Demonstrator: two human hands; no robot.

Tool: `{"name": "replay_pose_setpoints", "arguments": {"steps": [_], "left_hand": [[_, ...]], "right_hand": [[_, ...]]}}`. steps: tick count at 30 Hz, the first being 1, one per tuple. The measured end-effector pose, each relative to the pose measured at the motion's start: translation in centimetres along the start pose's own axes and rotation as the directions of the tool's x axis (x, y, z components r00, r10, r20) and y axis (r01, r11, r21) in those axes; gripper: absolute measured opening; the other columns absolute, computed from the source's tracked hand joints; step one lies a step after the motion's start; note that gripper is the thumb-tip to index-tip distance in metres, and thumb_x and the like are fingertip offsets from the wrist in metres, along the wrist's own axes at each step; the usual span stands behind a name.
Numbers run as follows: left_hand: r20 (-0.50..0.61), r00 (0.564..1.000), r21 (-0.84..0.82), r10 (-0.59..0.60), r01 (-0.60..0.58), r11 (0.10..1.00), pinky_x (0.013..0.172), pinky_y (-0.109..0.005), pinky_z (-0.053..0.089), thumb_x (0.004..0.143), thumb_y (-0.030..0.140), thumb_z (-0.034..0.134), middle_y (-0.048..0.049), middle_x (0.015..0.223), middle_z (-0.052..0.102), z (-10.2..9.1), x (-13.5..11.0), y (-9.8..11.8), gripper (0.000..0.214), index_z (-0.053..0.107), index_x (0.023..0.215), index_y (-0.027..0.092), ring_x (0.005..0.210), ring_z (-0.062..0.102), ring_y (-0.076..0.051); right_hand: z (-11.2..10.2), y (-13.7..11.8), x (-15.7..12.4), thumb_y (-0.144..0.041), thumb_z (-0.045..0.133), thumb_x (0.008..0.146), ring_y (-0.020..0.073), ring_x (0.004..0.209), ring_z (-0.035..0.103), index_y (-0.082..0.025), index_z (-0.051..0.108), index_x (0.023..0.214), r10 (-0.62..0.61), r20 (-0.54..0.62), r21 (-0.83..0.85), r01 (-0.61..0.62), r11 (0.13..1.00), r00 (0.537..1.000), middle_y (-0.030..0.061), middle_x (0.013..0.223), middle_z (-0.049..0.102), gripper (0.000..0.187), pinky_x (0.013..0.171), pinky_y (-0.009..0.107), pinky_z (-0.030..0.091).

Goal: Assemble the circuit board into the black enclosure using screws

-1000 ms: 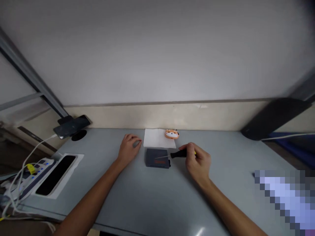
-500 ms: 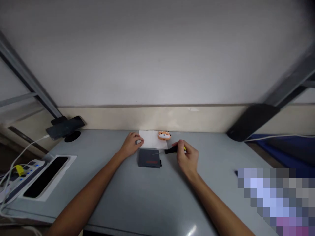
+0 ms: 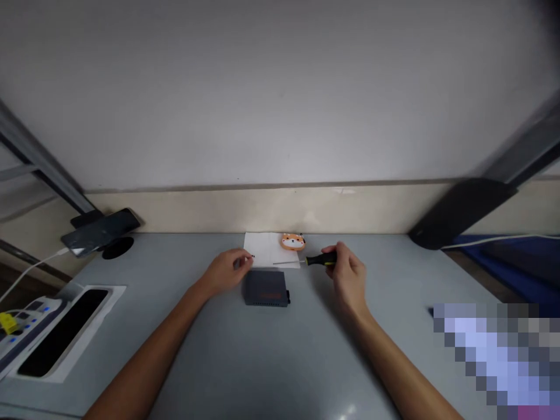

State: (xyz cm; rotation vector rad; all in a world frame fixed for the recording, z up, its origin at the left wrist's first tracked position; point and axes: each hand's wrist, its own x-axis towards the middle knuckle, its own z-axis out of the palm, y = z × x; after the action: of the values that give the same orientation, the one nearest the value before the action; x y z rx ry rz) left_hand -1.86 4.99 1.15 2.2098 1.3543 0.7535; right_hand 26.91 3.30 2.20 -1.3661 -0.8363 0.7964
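A small dark grey box (image 3: pixel 266 288) lies flat on the grey table (image 3: pixel 280 350). Behind it rests a white sheet of paper (image 3: pixel 265 248) with an orange animal-shaped item (image 3: pixel 293 241) on its far right corner. My right hand (image 3: pixel 347 277) is closed round a black-and-yellow screwdriver (image 3: pixel 315 261), whose thin shaft points left over the paper's edge. My left hand (image 3: pixel 227 271) sits just left of the box, fingertips pinched on a tiny dark speck at the paper's near left edge.
A phone (image 3: pixel 100 230) on a stand leans at the back left with a white cable. A white power strip (image 3: pixel 21 315) and a black-topped white tray (image 3: pixel 61 332) lie at the left edge. A black slanted object (image 3: pixel 464 210) stands back right.
My right hand has lifted the screwdriver tip off the box and drawn it back to the right. My left hand has pinched something tiny beside the paper. The view has shifted slightly.
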Motion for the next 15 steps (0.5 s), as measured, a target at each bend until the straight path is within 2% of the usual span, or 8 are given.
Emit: {"name": "replay_pose_setpoints", "arguments": {"steps": [2, 4, 7, 9, 11, 13, 15], "left_hand": [[0.195, 0.981, -0.026, -0.02, 0.025, 0.999, 0.063, -0.026, 0.041, 0.097, 0.044, 0.058, 0.0018, 0.078, 0.063, -0.6, -0.7, 1.6, 0.024, 0.07, 0.103, 0.024, 0.067, 0.055, -0.014], [0.289, 0.957, -0.055, -0.026, 0.044, 0.998, 0.063, -0.025, 0.041, 0.091, 0.044, 0.068, 0.0016, 0.084, 0.064, -0.9, -1.2, 2.8, 0.027, 0.068, 0.108, 0.024, 0.071, 0.056, -0.014], [0.378, 0.926, -0.144, 0.009, 0.049, 0.988, 0.07, -0.025, 0.044, 0.09, 0.038, 0.069, -0.0004, 0.093, 0.067, -1.0, -1.2, 3.2, 0.026, 0.069, 0.113, 0.025, 0.08, 0.06, -0.016], [0.407, 0.913, -0.192, 0.042, 0.04, 0.981, 0.075, -0.027, 0.047, 0.092, 0.032, 0.066, -0.0017, 0.099, 0.069, -0.9, -0.9, 3.0, 0.023, 0.071, 0.113, 0.026, 0.085, 0.062, -0.017], [0.393, 0.918, -0.239, 0.057, 0.042, 0.97, 0.082, -0.028, 0.049, 0.094, 0.028, 0.062, -0.0029, 0.106, 0.071, -0.7, -0.7, 2.9, 0.023, 0.071, 0.115, 0.026, 0.093, 0.065, -0.017], [0.353, 0.935, -0.269, 0.044, 0.056, 0.961, 0.088, -0.029, 0.05, 0.097, 0.028, 0.059, -0.0039, 0.113, 0.072, -0.5, -0.6, 3.1, 0.024, 0.071, 0.117, 0.026, 0.101, 0.067, -0.018], [0.32, 0.947, -0.255, 0.005, 0.081, 0.964, 0.09, -0.03, 0.051, 0.098, 0.034, 0.058, -0.0042, 0.117, 0.073, -0.4, -0.9, 3.5, 0.025, 0.07, 0.12, 0.027, 0.104, 0.067, -0.019]], "right_hand": [[0.0, 0.0, 0.4, -0.064, 0.059, 0.087, 0.0114, 0.054, 0.043, -0.019, 0.067, 0.075, 0.124, 0.022, 0.103, -0.125, 0.987, 0.992, -0.0025, 0.061, 0.046, 0.048, 0.048, 0.023, 0.033], [-0.1, 0.1, 0.8, -0.065, 0.063, 0.084, 0.0099, 0.051, 0.039, -0.019, 0.064, 0.075, 0.187, 0.068, 0.181, -0.197, 0.964, 0.98, -0.0038, 0.061, 0.044, 0.047, 0.045, 0.022, 0.03], [-0.1, 0.3, 1.0, -0.066, 0.065, 0.083, 0.0087, 0.048, 0.035, -0.02, 0.062, 0.078, 0.149, 0.155, 0.216, -0.18, 0.96, 0.977, -0.0058, 0.06, 0.04, 0.046, 0.043, 0.022, 0.027], [0.0, 0.6, 0.9, -0.064, 0.07, 0.081, 0.0084, 0.049, 0.036, -0.021, 0.06, 0.081, 0.094, 0.191, 0.181, -0.129, 0.975, 0.977, -0.0067, 0.06, 0.04, 0.044, 0.044, 0.022, 0.028], [0.1, 0.8, 0.9, -0.06, 0.075, 0.078, 0.0084, 0.05, 0.039, -0.022, 0.058, 0.085, 0.056, 0.204, 0.134, -0.085, 0.987, 0.977, -0.0071, 0.061, 0.043, 0.043, 0.044, 0.021, 0.029], [0.2, 0.9, 1.0, -0.059, 0.077, 0.077, 0.0087, 0.05, 0.039, -0.023, 0.057, 0.088, 0.024, 0.149, 0.109, -0.041, 0.993, 0.988, -0.0075, 0.061, 0.044, 0.043, 0.044, 0.021, 0.029], [0.0, 0.9, 1.3, -0.061, 0.076, 0.076, 0.0088, 0.049, 0.037, -0.023, 0.057, 0.089, -0.021, 0.027, 0.1, 0.018, 0.995, 0.999, -0.0079, 0.06, 0.044, 0.044, 0.042, 0.022, 0.029]]}}
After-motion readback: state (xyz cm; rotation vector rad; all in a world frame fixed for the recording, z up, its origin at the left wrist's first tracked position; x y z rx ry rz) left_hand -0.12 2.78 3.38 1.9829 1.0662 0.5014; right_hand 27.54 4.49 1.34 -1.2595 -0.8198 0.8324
